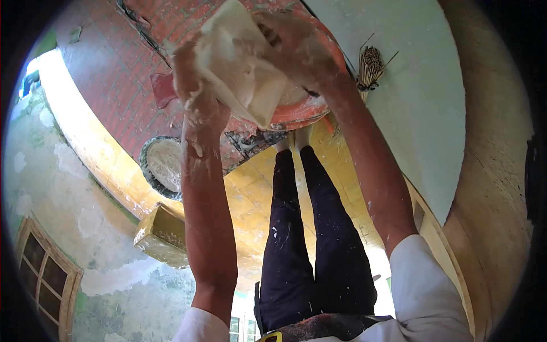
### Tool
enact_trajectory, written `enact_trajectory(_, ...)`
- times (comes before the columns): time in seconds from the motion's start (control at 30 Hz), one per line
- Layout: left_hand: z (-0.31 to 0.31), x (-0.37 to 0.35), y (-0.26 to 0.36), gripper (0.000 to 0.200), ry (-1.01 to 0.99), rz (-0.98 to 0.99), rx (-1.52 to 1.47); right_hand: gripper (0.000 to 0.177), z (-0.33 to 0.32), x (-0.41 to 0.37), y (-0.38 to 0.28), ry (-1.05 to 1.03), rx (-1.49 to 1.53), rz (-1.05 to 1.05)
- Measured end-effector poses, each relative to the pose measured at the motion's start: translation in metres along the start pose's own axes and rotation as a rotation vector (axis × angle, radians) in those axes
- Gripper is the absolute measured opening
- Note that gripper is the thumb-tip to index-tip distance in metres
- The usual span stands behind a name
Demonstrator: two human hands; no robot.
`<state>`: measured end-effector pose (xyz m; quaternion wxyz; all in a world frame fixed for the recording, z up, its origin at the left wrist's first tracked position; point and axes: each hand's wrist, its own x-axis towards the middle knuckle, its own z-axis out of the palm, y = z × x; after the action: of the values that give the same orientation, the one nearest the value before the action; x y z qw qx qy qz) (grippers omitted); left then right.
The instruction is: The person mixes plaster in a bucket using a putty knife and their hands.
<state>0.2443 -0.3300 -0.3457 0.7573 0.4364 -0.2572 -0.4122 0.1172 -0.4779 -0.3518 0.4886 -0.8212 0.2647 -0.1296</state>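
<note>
A cream-white, box-shaped container (242,62) is tilted between my two hands, over a round red-orange tub (305,114). My left hand (191,77), smeared with a pale paste, is wrapped round its left side. On the other side my right hand (299,54) grips near the upper right edge, somewhat blurred by motion. Pale residue coats the part of the tub that shows below the container. More of the whitish smears run down my left wrist and forearm.
A dark-rimmed round bowl (162,165) with pale contents sits left of my left forearm. Below it is a yellowish block (162,233). A stick broom (370,65) lies to the right. Red brick-patterned flooring (114,74) meets yellow tiles (248,196) under my feet.
</note>
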Motion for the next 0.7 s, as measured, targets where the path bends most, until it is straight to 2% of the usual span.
enact_trajectory(0.03,0.000,0.001,0.001,0.094,-0.002,0.005,0.002,0.051,0.012,-0.008,0.005,0.075,0.162,-0.085)
enact_trajectory(0.07,-0.002,0.000,-0.001,0.091,0.037,-0.009,0.072,0.051,0.018,-0.014,0.010,0.074,0.163,-0.092)
enact_trajectory(0.13,-0.010,-0.002,-0.008,0.089,0.075,-0.019,0.142,0.053,0.022,-0.029,0.024,-0.086,0.378,-0.091)
enact_trajectory(0.17,-0.018,-0.001,-0.014,0.083,0.009,0.034,0.111,0.053,0.026,-0.035,0.033,-0.082,0.374,-0.091)
enact_trajectory(0.2,-0.026,-0.003,-0.020,0.076,-0.052,0.088,0.080,0.051,0.031,-0.040,0.044,-0.106,0.173,-0.104)
enact_trajectory(0.23,-0.021,-0.006,-0.023,0.076,-0.049,0.088,0.081,0.049,0.033,-0.041,0.044,-0.131,-0.025,-0.117)
enact_trajectory(0.27,-0.013,-0.014,-0.027,0.072,0.080,0.093,0.217,0.049,0.041,-0.044,0.042,-0.133,-0.022,-0.112)
enact_trajectory(0.3,-0.007,-0.019,-0.031,0.069,0.207,0.094,0.353,0.047,0.056,-0.049,0.038,0.036,0.202,0.028)
enact_trajectory(0.33,-0.007,-0.022,-0.039,0.069,0.206,0.087,0.351,0.051,0.068,-0.051,0.028,0.207,0.422,0.167)
enact_trajectory(0.37,-0.008,-0.022,-0.049,0.066,0.182,0.184,0.232,0.051,0.079,-0.053,0.021,0.208,0.419,0.168)
enact_trajectory(0.4,-0.009,-0.023,-0.058,0.064,0.157,0.282,0.112,0.052,0.090,-0.055,0.014,0.266,0.129,0.102)
enact_trajectory(0.43,0.021,-0.010,-0.043,0.057,0.173,0.264,0.033,0.054,0.095,-0.062,0.006,0.320,-0.159,0.037)
enact_trajectory(0.47,0.015,-0.009,-0.056,0.057,0.170,0.263,0.033,0.054,0.089,-0.068,-0.012,0.323,-0.159,0.039)
enact_trajectory(0.53,-0.016,-0.019,-0.110,0.053,0.585,0.428,0.421,0.071,0.061,-0.072,-0.062,0.022,0.686,0.144)
enact_trajectory(0.57,-0.061,-0.026,-0.113,0.058,0.495,0.199,0.282,0.071,0.051,-0.070,-0.070,0.026,0.684,0.144)
enact_trajectory(0.6,-0.046,-0.029,-0.099,0.058,0.492,0.198,0.281,0.071,0.043,-0.070,-0.075,-0.033,0.500,0.131)
enact_trajectory(0.63,-0.018,-0.035,-0.070,0.058,0.389,0.310,0.476,0.071,0.039,-0.071,-0.077,-0.093,0.318,0.118)
enact_trajectory(0.67,-0.001,-0.038,-0.052,0.057,0.280,0.423,0.668,0.071,0.041,-0.071,-0.069,-0.090,0.318,0.118)
enact_trajectory(0.7,-0.002,-0.038,-0.051,0.059,0.314,0.408,0.703,0.069,0.046,-0.067,-0.053,-0.095,0.271,0.077)
